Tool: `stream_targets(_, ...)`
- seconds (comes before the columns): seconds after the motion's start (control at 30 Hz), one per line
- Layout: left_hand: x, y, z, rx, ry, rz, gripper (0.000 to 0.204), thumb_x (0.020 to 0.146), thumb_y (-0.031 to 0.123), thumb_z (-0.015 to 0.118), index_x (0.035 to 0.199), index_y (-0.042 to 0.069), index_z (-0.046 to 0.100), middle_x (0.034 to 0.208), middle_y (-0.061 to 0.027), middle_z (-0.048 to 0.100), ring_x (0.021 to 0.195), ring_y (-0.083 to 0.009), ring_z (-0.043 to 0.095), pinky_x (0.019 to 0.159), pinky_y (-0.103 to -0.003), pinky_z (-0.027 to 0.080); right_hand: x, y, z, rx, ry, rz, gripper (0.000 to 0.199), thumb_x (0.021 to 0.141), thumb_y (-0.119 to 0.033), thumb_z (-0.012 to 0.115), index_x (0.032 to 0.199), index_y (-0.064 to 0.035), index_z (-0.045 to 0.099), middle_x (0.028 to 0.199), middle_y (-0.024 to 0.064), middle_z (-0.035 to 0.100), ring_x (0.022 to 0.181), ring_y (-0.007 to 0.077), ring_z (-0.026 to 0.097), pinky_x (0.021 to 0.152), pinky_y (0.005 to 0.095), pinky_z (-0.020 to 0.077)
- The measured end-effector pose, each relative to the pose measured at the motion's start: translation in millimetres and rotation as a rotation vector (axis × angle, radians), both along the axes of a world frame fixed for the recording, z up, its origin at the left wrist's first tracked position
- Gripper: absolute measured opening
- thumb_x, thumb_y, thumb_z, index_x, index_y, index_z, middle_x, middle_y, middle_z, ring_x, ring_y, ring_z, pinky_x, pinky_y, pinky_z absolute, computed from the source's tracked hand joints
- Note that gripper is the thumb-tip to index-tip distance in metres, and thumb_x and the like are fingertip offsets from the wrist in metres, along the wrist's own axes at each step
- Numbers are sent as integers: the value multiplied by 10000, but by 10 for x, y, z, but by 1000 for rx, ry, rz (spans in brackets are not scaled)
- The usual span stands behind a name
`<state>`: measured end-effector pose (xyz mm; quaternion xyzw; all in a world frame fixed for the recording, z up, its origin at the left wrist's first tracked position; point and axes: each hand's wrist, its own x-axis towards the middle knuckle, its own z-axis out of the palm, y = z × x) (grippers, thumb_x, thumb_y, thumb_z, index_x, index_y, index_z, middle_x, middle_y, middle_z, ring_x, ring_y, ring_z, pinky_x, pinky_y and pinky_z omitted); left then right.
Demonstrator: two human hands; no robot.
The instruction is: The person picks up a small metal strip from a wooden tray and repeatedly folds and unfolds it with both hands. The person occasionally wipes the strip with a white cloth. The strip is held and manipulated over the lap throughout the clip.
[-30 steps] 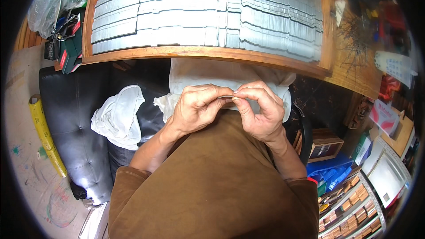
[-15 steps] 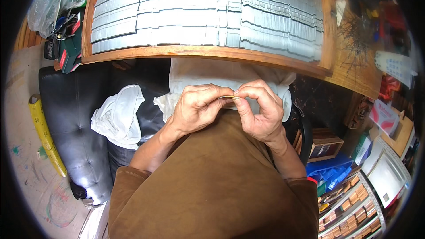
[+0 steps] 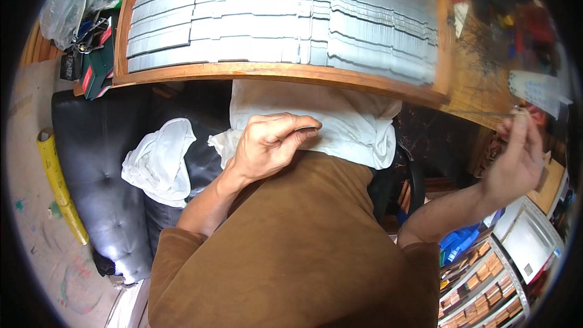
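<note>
One thin dark sliver (image 3: 314, 128) is sitting in the left hand (image 3: 265, 147), whose grip is pinching it between thumb and index finger. Only a bit of it is poking out at the tips, so I'm not managing to tell what it's made of. That hand is hanging just beyond the brown shirt (image 3: 291, 243), and the sliver is showing against a white cloth (image 3: 358, 133) that's lying rumpled between the shirt and the wooden tray (image 3: 273, 73).

The right hand (image 3: 515, 167) is hovering way out to the side, well apart from the left, by the edge of the counter (image 3: 473, 90). Its grip is closing at the tips on what's looking like a dark strand (image 3: 483, 113), running off leftward. Kinda blurry over there, tbh. A pale cup (image 3: 534, 88) is sitting near those fingertips.

Up top, the tray is holding rows of thin grey strips (image 3: 255, 30), packed and overlapping.

Over on the left, a black seat (image 3: 97, 164) is carrying a crumpled white rag (image 3: 161, 161), and a yellow roll (image 3: 61, 185) is lying along its outer side. Down at lower right, a shelf is holding loads of little wood blocks (image 3: 483, 276).
</note>
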<state>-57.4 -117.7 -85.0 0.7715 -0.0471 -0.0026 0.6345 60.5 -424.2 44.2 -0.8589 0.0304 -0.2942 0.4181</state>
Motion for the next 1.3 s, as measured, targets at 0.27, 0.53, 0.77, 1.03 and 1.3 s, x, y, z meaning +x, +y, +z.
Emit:
stream_targets(0.27,-14,-24,45,2,43,0,145,847,-78,681,980,-36,722,904,-150,759,832,-224,755,744,-279,592,-454,810,-538,-21,353,841,152,780,76,733,917,17,702,836,117,679,725,213,679,654,287,533)
stream_targets(0.53,-41,-34,58,-24,14,-18,195,806,-78,713,998,-42,721,859,-165,746,765,-239,746,677,-291,579,-695,1184,-976,193,298,927,155,798,77,739,936,24,688,859,134,689,748,256,692,648,320,557)
stream_targets(0.77,-20,-18,60,51,-40,-47,220,769,-81,723,985,-36,724,827,-169,733,715,-262,732,631,-297,561,-713,1185,-1009,245,296,932,151,802,51,759,934,20,692,846,119,683,737,224,687,638,307,552)
stream_targets(1.03,-4,-33,51,38,-81,-42,221,763,-74,736,979,-33,709,744,-164,691,649,-296,690,570,-344,532,-720,1220,-1029,301,318,935,148,792,48,776,915,4,707,838,98,667,720,179,669,625,281,540)
stream_targets(1.3,-5,-11,83,24,-37,-60,215,774,-67,736,984,-33,712,755,-169,696,654,-293,695,576,-336,533,-708,1220,-1031,311,341,945,149,787,45,784,905,-2,706,828,88,665,714,165,663,624,272,534)
